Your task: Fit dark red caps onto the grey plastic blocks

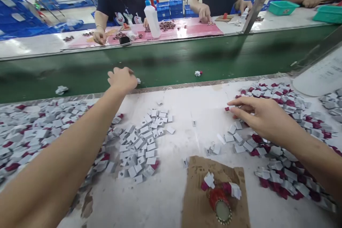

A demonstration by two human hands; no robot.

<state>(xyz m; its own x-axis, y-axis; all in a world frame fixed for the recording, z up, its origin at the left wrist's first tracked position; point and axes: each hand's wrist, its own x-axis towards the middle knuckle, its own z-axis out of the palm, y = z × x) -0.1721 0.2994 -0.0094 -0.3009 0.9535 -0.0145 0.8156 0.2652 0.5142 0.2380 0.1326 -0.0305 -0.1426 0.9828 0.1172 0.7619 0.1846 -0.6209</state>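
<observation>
My left hand (123, 79) is stretched out over the green belt, its fingers apart and slightly blurred. Right beside it, partly hidden, lies a small white piece (138, 81). Over the right-hand pile, my right hand (253, 112) pinches a small white-and-magenta plastic part (227, 108) between thumb and fingers. Grey-white block pieces (144, 139) form a heap at the middle left of the table. Below, a brown cardboard piece (195, 192) carries a red item with a round, crimped metal cap (223, 212) and two white-and-magenta parts (209, 180).
White-and-magenta parts are piled at left (40, 131) and right (283, 171). The green belt (165, 60) crosses ahead, carrying a few parts (197, 73). Beyond it, co-workers sit at a bench with a white bottle (153, 21) and green trays (283, 7). A large white container (320, 73) stands right.
</observation>
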